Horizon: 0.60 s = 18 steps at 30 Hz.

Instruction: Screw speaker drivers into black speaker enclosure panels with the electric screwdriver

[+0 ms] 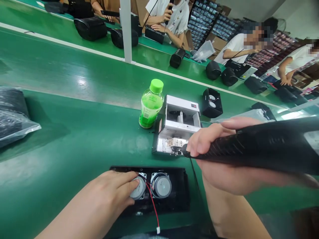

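A black speaker housing (176,186) lies open on the green bench in front of me. Two round speaker drivers sit side by side in it; the right driver (162,186) shows fully. My left hand (109,191) covers part of the left driver (138,188), its fingers curled over the rim. Between the drivers runs a red and black wire (154,205), ending in a white plug (158,229). In my right hand (219,159) is a black electric screwdriver (249,146), closely gripped. Its tip reaches the front of a silver screw feeder (183,121), where fingers partly block the contact point.
A green-capped bottle (151,104) stands against the feeder's left side. A plastic-wrapped black bundle (15,116) lies at the left. Another open speaker housing (211,102) sits behind the feeder. Across the line, several people work among black speakers (91,28); a white post (126,33) rises there.
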Each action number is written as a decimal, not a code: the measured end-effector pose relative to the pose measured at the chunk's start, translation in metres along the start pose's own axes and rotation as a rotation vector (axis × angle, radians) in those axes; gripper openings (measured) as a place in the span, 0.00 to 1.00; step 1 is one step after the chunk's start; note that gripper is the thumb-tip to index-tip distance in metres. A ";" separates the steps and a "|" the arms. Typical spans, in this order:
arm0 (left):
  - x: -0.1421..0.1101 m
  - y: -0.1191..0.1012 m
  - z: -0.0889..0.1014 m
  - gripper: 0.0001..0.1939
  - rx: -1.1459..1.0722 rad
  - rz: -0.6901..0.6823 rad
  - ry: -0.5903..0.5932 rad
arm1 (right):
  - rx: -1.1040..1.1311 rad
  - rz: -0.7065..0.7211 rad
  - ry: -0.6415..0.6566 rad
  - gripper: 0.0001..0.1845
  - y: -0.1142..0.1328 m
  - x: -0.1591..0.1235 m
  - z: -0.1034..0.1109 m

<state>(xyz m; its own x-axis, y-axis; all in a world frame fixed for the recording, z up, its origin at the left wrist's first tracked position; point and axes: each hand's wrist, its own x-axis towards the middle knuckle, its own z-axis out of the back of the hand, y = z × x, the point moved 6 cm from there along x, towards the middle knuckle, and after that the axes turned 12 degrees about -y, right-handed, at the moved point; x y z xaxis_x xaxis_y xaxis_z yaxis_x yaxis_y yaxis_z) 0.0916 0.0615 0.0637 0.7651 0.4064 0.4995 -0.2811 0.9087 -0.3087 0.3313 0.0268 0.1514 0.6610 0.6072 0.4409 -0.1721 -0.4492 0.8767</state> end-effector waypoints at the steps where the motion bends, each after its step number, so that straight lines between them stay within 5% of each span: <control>1: 0.000 -0.001 0.000 0.25 0.019 -0.009 -0.006 | 0.043 0.027 -0.022 0.37 0.000 0.000 -0.005; 10: -0.006 -0.003 -0.002 0.26 0.081 -0.058 0.017 | 0.013 0.024 -0.135 0.43 0.003 0.005 -0.014; 18: -0.008 -0.001 -0.006 0.22 0.066 -0.040 0.034 | 0.062 -0.035 -0.077 0.39 0.000 0.004 -0.006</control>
<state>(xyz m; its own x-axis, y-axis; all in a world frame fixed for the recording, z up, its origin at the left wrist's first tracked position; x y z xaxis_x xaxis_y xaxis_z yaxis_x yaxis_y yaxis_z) 0.0893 0.0571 0.0554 0.7955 0.3668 0.4824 -0.2863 0.9291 -0.2343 0.3298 0.0332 0.1546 0.7203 0.5723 0.3919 -0.1035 -0.4700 0.8766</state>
